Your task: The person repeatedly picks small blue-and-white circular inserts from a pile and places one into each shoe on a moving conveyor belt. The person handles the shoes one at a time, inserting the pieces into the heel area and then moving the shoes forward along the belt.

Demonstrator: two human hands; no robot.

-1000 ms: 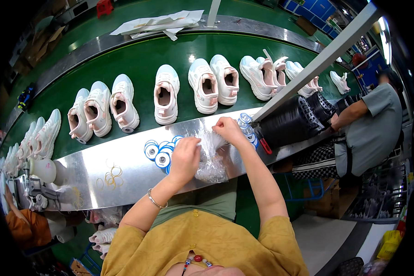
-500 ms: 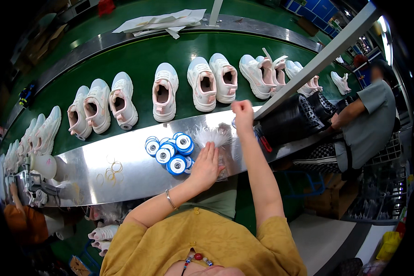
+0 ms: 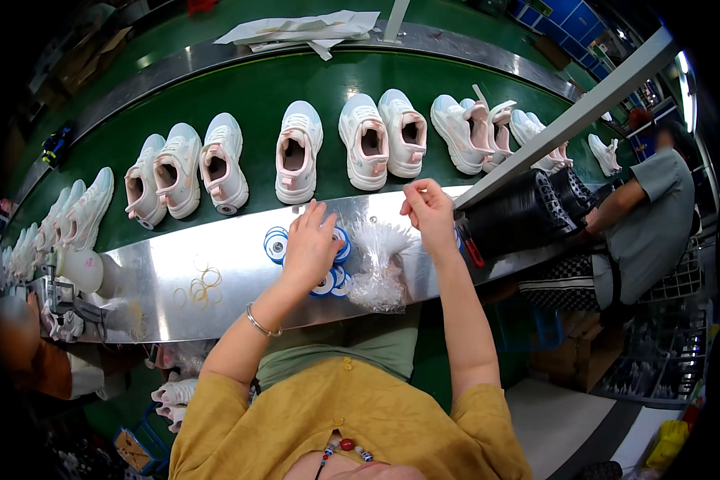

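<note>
Currently, left hand (image 3: 310,250) loosely spread over blue-rimmed discs (image 3: 276,245) on metal bench (image 3: 148,276); any grip hidden. Right hand (image 3: 430,214) curled, fingertips together; cannot tell if something thin is pinched. Clear plastic bundle (image 3: 378,290) lies between hands, by bench's near edge. Possible trouble: sideways left-hand drag could scatter overlapping discs; snagged white strands (image 3: 382,238) could tangle or pull bundle off.

Brushed-metal worktop (image 3: 236,272), yellow rubber bands (image 3: 204,298) toward its left end, blue-rimmed round tags (image 3: 276,246) around its middle, clear plastic bag of white strands (image 3: 382,286) at its near edge, green belt (image 3: 272,84) along its far edge, white-and-pink sneakers (image 3: 298,156) lined up on the belt
</note>
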